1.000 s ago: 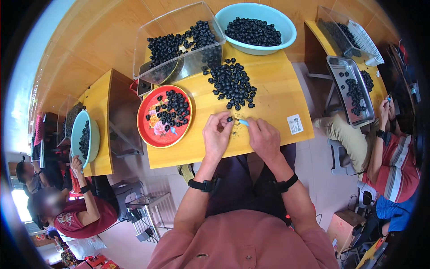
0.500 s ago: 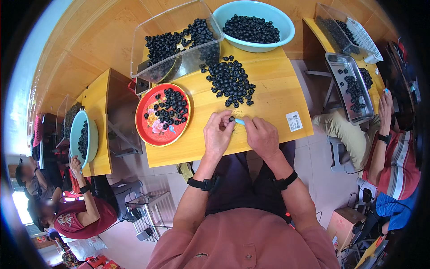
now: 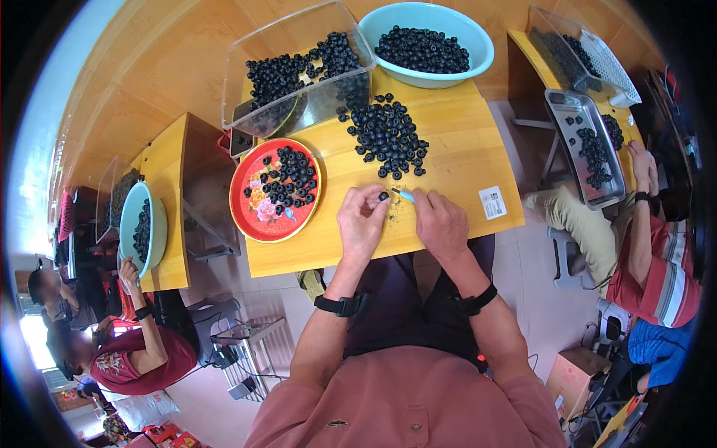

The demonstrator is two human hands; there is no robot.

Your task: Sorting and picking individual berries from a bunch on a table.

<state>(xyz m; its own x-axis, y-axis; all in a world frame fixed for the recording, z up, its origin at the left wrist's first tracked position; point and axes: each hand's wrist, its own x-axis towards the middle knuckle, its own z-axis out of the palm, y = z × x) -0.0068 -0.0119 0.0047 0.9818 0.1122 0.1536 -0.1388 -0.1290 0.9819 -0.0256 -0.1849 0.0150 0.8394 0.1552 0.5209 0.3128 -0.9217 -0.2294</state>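
Between the fingertips of my left hand point(image 3: 360, 224), closed in a pinch, is a round black bead point(image 3: 384, 196). My right hand point(image 3: 441, 224) is wrapped round a small hand tool with a light blue handle point(image 3: 406, 196), its thin dark tip pointing left at the bead with a slight gap between them. Crumbs lie on the yellow table point(image 3: 463, 142) beneath my hands. Just beyond them spreads a pile of black beads point(image 3: 388, 138), some showing a hole. To the left stands a round red tray point(image 3: 240, 205) with a floral pattern and more beads in it.
A clear plastic bin point(image 3: 299, 123) and a light blue basin point(image 3: 426, 77), both holding black beads, stand at the back. A white label point(image 3: 492, 203) is on the table's right side. People sit at neighbouring tables with a blue basin point(image 3: 158, 231) and a metal tray point(image 3: 597, 196).
The tool's tip has drawn away from the bead as my right hand shifted slightly right. My left hand still pinches the bead. The person at right has lowered a raised hand.
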